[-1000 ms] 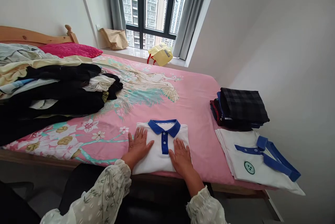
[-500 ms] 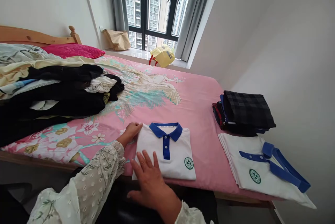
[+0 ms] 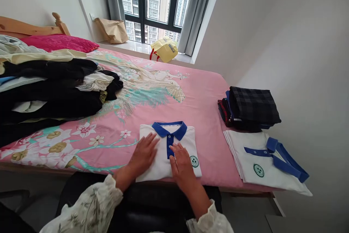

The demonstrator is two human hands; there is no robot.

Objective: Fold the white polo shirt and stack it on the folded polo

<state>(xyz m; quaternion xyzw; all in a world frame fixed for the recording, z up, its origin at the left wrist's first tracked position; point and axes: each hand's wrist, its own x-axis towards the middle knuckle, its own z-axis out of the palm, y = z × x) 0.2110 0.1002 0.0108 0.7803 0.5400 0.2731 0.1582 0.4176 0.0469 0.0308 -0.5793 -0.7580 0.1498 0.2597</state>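
A folded white polo shirt with a blue collar and a round green badge lies flat at the bed's near edge, collar facing away. My left hand rests on the shirt's left half, fingers stretched out. On its right half lies my right hand, beside the blue button strip and left of the badge, fingers extended. Neither hand grips the fabric. To the right, more folded white polo shirts lie with a blue collar pointing right, partly past the bed's edge.
Behind the right-hand polos sits a stack of dark folded clothes. A loose heap of clothes covers the bed's left side, near a magenta pillow. A paper bag and a yellow bag are by the window.
My left hand has let go of the shirt's upper left corner and moved onto its front. My right hand has moved up and right across the shirt. The camera view has shifted slightly.
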